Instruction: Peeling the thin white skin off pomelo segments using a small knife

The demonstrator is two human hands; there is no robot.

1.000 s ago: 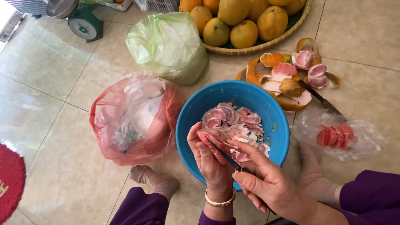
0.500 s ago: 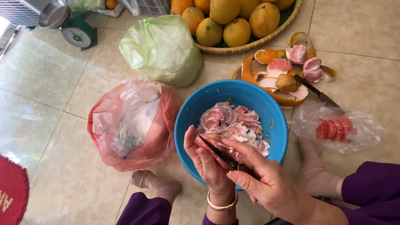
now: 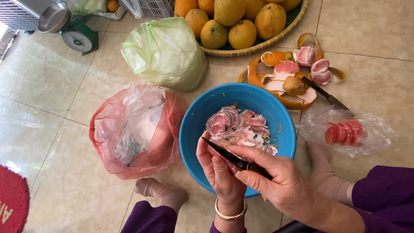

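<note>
While the left hand (image 3: 222,172) cups a soft, wet, tear-prone fruit segment (image 3: 224,157) over the blue bowl (image 3: 192,129), fingers half-curled w/ a light grip, right hand (image 3: 280,183) pinches a small knife (image 3: 230,156) tight.

Bowl (image 3: 194,129) between two bags (image 3: 133,129)

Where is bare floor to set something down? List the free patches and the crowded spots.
Free: tiles left of the red bag, below the scale; top right corner beyond the basket. Crowded: around the blue bowl, hemmed by green bag, peels, clear bag, both hands.
</note>
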